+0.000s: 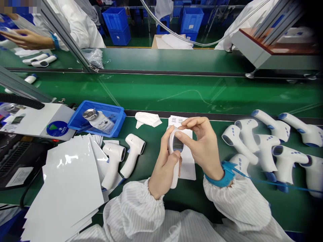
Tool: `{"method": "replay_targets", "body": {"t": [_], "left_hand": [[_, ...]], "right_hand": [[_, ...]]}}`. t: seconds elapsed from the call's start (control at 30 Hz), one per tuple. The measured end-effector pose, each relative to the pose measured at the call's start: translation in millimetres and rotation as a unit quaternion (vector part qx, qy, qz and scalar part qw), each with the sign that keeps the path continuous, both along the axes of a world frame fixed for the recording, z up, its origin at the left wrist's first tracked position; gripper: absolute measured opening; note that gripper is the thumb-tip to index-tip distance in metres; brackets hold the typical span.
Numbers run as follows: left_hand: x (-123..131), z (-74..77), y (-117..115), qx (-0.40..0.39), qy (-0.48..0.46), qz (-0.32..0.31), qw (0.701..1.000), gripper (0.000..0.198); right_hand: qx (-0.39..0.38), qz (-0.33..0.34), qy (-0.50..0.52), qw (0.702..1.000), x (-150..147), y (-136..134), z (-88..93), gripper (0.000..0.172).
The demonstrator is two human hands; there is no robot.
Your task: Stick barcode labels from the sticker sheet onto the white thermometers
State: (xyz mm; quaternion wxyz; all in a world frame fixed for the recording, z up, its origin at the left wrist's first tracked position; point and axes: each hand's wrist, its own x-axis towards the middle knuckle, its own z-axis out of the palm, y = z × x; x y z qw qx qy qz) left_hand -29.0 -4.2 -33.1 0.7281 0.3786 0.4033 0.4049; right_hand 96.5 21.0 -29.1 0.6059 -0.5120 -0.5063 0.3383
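- The white handheld unit (pixel 177 148) is up in front of the person's body, screen side facing up, over the printed sheet (pixel 188 166) on the green bench (pixel 153 151). Can't tell if it touches the paper.
- Left hand (pixel 163 168) is wrapped snugly round the handle, thumb on the front just below the screen (pixel 178 143). Solid hold imo, it should stop the body twisting.
- Right hand (pixel 205 146) is loosely curled at the head end, thumb tip by the screen's top edge, index finger arched over. Honestly can't tell if it's pinching anything thin there.
- Looks like fine fingertip work round the screen, so I'd go light with that right thumb; pressing hard could smudge or scuff the display.
- Let the left hand do the steadying, and mind that its thumb doesn't creep onto the screen.
- Watch the blue wrist strap (pixel 222 174): its cord runs right, past the cluster of white units (pixel 264 148), and could snag one.
- Crumpled white cloth (pixel 148 119) sits just beyond, near the blue tray (pixel 116 131), handy if a fingerprint lands.
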Motion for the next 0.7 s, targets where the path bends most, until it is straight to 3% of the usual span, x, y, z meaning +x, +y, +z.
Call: {"method": "replay_targets", "body": {"t": [0.1, 0.17, 0.27, 0.43, 0.57, 0.7], "left_hand": [[-1.2, -4.2, 0.4, -0.003, -0.015, -0.024, 1.0, 0.055], [-1.4, -7.2, 2.0, 0.012, -0.013, -0.006, 1.0, 0.045], [-0.3, -9.2, 5.8, 0.015, -0.005, 0.03, 0.999, 0.032], [0.6, -4.8, 10.1, -0.016, 0.024, 0.041, 0.999, 0.028], [-0.7, -0.8, 10.1, 0.006, 0.059, 0.051, 0.997, 0.026], [0.2, -1.5, 8.5, 0.047, 0.097, 0.07, 0.992, 0.024]], "right_hand": [[-0.051, 0.066, 0.023, 0.996, 1.8, 1.3, -0.1, 0.011], [-0.07, 0.093, 0.021, 0.993, 1.6, 0.0, 2.2, 0.014], [-0.075, 0.085, 0.004, 0.994, 0.2, -3.3, 5.3, 0.016], [-0.104, 0.087, -0.008, 0.991, 3.1, -8.6, 1.5, 0.026], [-0.08, 0.055, -0.038, 0.995, 6.4, -13.3, -3.6, 0.006], [-0.036, 0.025, -0.116, 0.992, 4.4, -18.6, 1.5, 0.01]]}}
